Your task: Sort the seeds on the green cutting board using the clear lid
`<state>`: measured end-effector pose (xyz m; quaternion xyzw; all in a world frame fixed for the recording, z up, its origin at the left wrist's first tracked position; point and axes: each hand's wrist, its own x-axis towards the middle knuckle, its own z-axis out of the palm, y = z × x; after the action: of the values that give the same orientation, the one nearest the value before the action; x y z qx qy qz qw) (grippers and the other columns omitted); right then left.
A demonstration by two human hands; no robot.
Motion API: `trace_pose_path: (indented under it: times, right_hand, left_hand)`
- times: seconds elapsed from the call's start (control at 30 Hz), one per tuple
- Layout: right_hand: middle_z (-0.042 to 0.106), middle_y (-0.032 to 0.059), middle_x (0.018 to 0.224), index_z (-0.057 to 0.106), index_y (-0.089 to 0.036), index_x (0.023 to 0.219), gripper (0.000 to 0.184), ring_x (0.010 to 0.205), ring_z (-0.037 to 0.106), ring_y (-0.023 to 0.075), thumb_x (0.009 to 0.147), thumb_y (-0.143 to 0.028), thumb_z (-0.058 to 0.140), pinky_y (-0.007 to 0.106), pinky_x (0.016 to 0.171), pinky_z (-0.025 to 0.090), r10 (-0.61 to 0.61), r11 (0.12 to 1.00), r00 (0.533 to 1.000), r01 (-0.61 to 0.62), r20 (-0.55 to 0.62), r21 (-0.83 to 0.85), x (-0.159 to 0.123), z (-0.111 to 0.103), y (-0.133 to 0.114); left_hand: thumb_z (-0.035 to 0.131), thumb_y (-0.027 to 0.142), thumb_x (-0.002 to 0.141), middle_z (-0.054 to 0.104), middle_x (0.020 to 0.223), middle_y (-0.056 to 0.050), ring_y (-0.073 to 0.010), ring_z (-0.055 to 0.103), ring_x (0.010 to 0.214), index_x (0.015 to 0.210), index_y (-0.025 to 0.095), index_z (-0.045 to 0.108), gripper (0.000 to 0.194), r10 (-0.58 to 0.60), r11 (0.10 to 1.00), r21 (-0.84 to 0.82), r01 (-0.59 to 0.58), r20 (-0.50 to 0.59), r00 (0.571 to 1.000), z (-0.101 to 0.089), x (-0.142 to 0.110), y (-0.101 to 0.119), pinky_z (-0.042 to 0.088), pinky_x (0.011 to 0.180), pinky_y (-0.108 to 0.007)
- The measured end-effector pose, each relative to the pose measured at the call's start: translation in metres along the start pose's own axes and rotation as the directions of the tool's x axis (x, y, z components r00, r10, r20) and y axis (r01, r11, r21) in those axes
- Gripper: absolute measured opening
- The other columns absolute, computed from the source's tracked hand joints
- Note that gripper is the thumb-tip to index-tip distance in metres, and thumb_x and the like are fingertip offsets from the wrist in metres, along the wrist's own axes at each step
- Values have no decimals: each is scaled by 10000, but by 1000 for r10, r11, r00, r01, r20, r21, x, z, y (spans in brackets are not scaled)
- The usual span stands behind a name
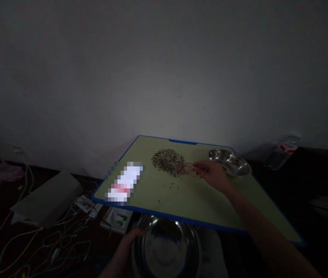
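Observation:
A loose pile of small dark and pale grains (168,161) lies on a pale green board (210,208) with a blue rim. At the pile's right side my right hand (211,174) is closed, pinching a thin see-through flat piece (187,168) whose far end touches the grains; its exact kind I cannot make out. Below the board's front edge, my left hand (129,241) grips the left rim of a large steel bowl (166,247), thumb over the edge. The bowl is tilted toward me, with a dark patch inside near its far side.
Behind my right hand stands a smaller steel bowl (239,165). A blurred, lit screen (125,183) lies on the board's left. A grey box (48,197) and tangled white cables (65,231) are at left. A clear bottle (284,152) leans by the wall (164,69).

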<state>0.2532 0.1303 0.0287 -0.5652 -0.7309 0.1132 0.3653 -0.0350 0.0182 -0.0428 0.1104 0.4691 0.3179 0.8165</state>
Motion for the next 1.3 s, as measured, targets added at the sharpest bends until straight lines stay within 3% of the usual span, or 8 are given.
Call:
trace_pose_path:
  times: [0.2,0.37,0.5,0.83,1.07,1.3]
  right_hand:
    - [682,52,708,655,-180,830,229,573,629,177,754,-342,513,290,554,500,108,994,993,-109,-43,-31,-33,-2,13]
    - [688,69,766,656,-169,825,228,625,638,192,753,-331,512,298,584,501,127,992,992,-128,-23,-21,-35,7,16]
    - [689,54,728,656,-177,831,224,561,628,177,745,-326,512,287,546,497,155,988,987,-155,39,2,-35,10,16]
    - [686,59,732,649,-163,799,204,576,627,181,723,-296,515,281,527,494,269,955,958,-279,103,97,-52,5,-3]
    - [684,41,680,660,-187,784,208,556,625,183,723,-340,531,282,520,497,389,912,916,-398,98,100,-87,-5,-8]
    - [692,47,729,678,-206,745,192,605,635,191,707,-353,560,258,502,494,393,893,912,-410,120,185,-104,3,-26]
  left_hand:
    - [604,252,624,686,521,-42,-256,631,640,619,152,666,118,19,1000,16,-20,14,1000,0,2,0,428,694,-346]
    - [609,266,624,676,513,-61,-251,625,616,635,131,672,149,26,999,32,-26,17,1000,1,0,0,422,669,-347]
    - [615,240,613,674,513,-55,-243,618,595,625,144,667,110,50,998,27,-50,19,999,2,-3,-1,417,661,-346]
    - [601,254,633,677,531,-58,-223,607,570,553,139,639,146,56,997,44,-57,11,998,4,-4,-3,412,643,-329]
    - [583,271,644,675,524,-49,-217,612,537,734,129,661,185,77,996,31,-78,39,996,6,-6,-5,410,652,-336]
    - [603,262,621,678,506,-39,-212,605,541,618,147,651,125,74,997,14,-74,41,996,4,-4,-7,426,624,-324]
